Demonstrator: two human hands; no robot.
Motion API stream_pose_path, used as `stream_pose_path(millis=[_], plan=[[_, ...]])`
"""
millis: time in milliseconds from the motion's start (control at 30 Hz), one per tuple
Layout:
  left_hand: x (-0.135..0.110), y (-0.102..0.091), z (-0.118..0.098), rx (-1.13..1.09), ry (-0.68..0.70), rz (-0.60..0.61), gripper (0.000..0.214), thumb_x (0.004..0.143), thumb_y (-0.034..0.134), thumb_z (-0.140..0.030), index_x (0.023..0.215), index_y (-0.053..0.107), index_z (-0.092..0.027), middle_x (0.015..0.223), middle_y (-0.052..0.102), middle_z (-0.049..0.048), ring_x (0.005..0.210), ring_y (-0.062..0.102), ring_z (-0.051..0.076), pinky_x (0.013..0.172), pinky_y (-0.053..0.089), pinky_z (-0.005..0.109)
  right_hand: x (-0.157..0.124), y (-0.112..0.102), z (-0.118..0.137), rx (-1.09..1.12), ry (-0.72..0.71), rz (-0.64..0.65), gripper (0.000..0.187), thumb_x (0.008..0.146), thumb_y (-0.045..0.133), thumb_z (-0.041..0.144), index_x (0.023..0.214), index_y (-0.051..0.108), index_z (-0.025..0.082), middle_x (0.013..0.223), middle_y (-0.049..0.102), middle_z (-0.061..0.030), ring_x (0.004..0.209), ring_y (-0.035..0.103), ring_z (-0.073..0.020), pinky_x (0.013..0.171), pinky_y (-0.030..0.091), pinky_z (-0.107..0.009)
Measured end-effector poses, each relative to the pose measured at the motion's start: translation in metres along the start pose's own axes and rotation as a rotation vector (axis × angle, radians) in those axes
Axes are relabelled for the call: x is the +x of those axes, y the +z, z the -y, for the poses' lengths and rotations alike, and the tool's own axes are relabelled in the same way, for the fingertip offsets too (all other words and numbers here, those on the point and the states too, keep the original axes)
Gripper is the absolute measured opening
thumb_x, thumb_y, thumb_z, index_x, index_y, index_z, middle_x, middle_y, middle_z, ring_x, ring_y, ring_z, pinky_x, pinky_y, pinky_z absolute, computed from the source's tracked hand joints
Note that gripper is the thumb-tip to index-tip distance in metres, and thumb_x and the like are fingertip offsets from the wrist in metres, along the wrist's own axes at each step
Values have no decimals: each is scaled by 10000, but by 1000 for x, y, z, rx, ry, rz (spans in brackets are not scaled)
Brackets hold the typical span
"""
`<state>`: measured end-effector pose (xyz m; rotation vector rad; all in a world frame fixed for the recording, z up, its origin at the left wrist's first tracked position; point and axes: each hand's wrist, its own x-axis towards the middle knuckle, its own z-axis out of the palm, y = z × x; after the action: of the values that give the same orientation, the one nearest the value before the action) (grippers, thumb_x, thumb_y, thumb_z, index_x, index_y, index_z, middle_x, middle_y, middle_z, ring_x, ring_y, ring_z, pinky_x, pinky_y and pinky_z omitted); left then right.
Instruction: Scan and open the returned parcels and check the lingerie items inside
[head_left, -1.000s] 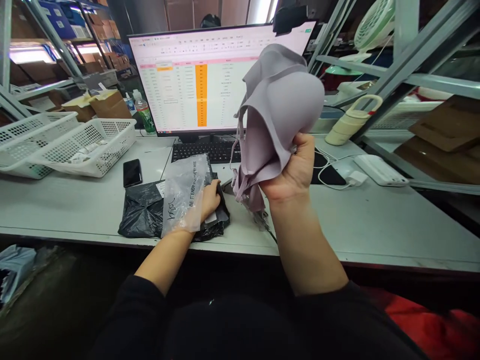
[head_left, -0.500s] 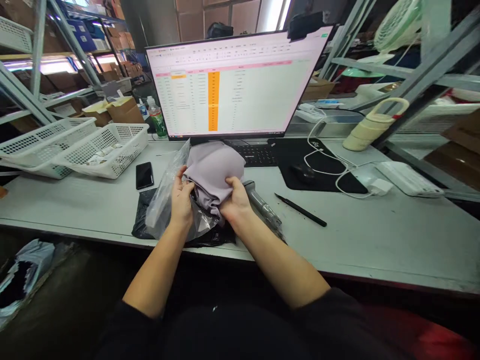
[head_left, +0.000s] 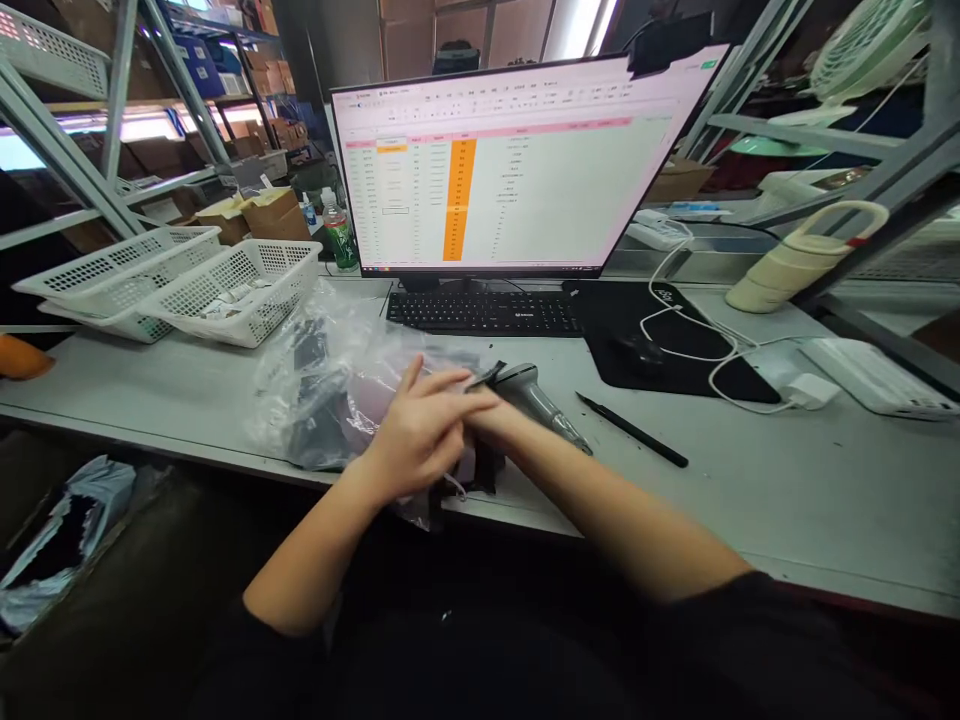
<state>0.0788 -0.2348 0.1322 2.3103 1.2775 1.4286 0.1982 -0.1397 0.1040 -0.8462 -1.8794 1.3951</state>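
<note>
My left hand (head_left: pixel 420 430) lies across my right wrist, its fingers stretched out and somewhat apart, gripping nothing that I can see. Most of my right hand (head_left: pixel 484 412) is hidden under it, so its fingers do not show. Beneath and left of the hands, a crumpled clear plastic bag (head_left: pixel 330 345) spreads over the desk. Light purple cloth (head_left: pixel 367 400) shows through the plastic. Dark plastic lies under the bag. Just right of my hands rests a grey handheld device, probably a barcode scanner (head_left: pixel 544 405).
A black pen-like tool (head_left: pixel 634 430) lies on the desk (head_left: pixel 750 490). Behind are a keyboard (head_left: pixel 480 313), a monitor (head_left: pixel 555 190) and a mouse (head_left: pixel 641 350) on a black mat. White baskets (head_left: pixel 292 290) stand left; a cream tumbler (head_left: pixel 787 265) and white cables are right.
The purple cloth, held up between both hands before, is now lower and under clear plastic. My left hand has crossed over my right wrist. The bag now spreads over where the phone was visible.
</note>
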Motion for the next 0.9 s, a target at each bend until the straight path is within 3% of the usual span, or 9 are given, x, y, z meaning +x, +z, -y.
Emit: stream_pose_path(millis=[133,233,333,433,500,567,733,833,900], plan=[[1,14,-8,-3,20,53,444,879,444,-99,1212,706,-233,1002,755,60,1358,539,253,1268,133,532,20,13,-5,131,121,-49,564,735,653,242,1266,670,433,1252,698,36,1319,560,-222,1058,511,-430],[4,9,-1,-62,-54,-62,392,899,466,-130,1189,713,-221,1165,727,75,1355,537,265,1261,161,521,30,21,-5,342,196,-33,573,824,518,210,1355,621,401,1282,684,55,1356,527,-138,1050,504,-316],[4,-8,11,-105,-178,-234,347,923,544,-201,1236,689,-228,1187,710,70,1297,576,277,1243,227,518,42,17,-1,513,247,35,588,733,681,168,1308,651,285,1116,755,3,1271,611,-231,1024,512,-319],[-4,-22,23,-218,-254,-326,420,955,598,-311,1372,594,-261,1046,718,56,1216,622,267,1192,339,506,49,1,3,6,255,294,666,552,875,165,1192,694,196,928,769,-47,1019,707,-304,887,544,-330],[-20,-25,29,-240,-193,-328,488,971,583,-367,1446,512,-283,1130,702,73,1254,598,275,1168,375,517,46,-11,5,-490,227,563,689,641,871,291,1285,644,200,973,761,-68,857,717,-265,760,542,-308],[-46,-23,34,-142,-80,-318,517,972,565,-385,1471,472,-281,1285,645,106,1334,536,304,1153,387,546,36,-20,7,-768,155,739,639,780,777,378,1369,594,212,1094,744,-88,853,708,-240,728,522,-293],[-136,-11,35,383,165,-125,560,857,679,-550,1322,591,-250,1264,636,134,1323,524,352,1143,377,609,-1,-34,20,-783,0,928,393,872,688,357,1237,707,212,1067,753,-49,935,687,-215,782,492,-273],[-169,-11,30,535,155,-57,269,877,703,-317,1142,694,-274,1112,708,79,1196,610,279,1136,408,532,-14,-52,33,-755,-63,963,264,914,637,329,1110,766,209,956,765,-32,837,690,-193,750,494,-276],[-171,-17,27,528,146,-88,200,889,659,-164,1041,715,-282,951,737,27,1072,659,226,1104,439,479,-16,-71,38,-816,-119,803,235,934,602,294,1073,773,211,981,765,-42,865,690,-206,775,507,-302]])
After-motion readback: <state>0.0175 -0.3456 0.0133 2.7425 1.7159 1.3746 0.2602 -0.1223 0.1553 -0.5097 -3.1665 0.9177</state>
